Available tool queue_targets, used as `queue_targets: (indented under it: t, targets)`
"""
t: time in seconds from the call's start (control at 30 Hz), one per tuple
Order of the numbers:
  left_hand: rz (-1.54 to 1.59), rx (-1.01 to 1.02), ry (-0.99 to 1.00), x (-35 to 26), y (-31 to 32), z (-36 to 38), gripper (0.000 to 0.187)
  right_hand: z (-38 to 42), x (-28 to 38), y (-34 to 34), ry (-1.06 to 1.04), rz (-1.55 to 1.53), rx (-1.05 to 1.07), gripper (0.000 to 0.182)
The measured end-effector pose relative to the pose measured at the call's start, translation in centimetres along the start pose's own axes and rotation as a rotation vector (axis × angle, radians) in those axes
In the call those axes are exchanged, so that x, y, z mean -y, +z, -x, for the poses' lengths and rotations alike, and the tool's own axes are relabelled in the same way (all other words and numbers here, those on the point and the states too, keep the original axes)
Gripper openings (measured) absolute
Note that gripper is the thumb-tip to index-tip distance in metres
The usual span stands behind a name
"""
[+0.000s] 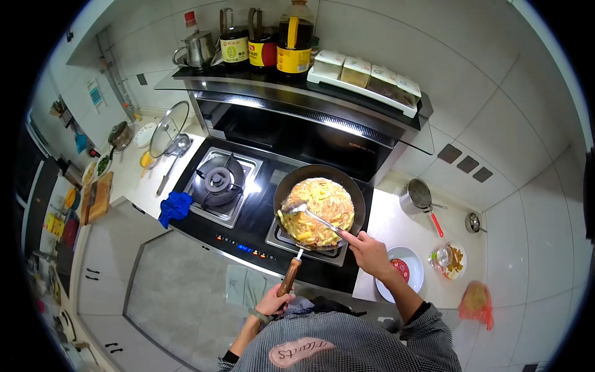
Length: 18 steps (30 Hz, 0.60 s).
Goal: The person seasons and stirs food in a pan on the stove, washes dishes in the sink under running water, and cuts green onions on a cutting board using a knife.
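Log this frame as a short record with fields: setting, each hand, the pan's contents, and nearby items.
setting: kitchen, black two-burner gas hob under a range hood
left hand: grips the wooden handle of the frying pan
right hand: holds a metal spatula, blade on the food
pan contents: flat yellow-brown fried round, pan on the right burner
left burner: bare, no pot
nearby: blue cloth at hob's left edge; white bowl and small saucepan on the right counter; glass lid propped at left

Your left hand grips the pan handle while your right hand holds a spatula on the omelette
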<state>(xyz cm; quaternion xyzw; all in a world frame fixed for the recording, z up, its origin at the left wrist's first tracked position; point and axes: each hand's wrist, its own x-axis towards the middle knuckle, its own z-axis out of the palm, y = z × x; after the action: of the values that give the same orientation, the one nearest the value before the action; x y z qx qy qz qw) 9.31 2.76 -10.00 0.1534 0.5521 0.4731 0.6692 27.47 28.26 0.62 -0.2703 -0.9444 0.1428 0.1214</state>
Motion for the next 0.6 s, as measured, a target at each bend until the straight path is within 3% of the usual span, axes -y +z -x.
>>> queue_targets:
  t: [0.13, 0.33, 0.43, 0.6]
  targets:
    - [-0.039, -0.016, 0.008, 0.4, 0.0, 0.1, 0.033, 2.4, -1.0, -5.0, -0.132, 0.234, -0.017, 0.042]
    - [-0.043, -0.013, 0.041, 0.4, -0.1, -0.2, 0.031, 5.6, 1.7, -14.8, 0.162, 0.277, 0.174, 0.034]
    - [-0.062, -0.031, 0.03, 0.5, -0.1, -0.2, 0.031, 6.8, 2.1, -13.2, 0.227, 0.252, 0.125, 0.031]
    - [-0.068, -0.037, 0.028, 0.5, -0.1, -0.2, 0.03, 6.4, 0.5, -4.3, 0.226, 0.216, 0.007, 0.032]
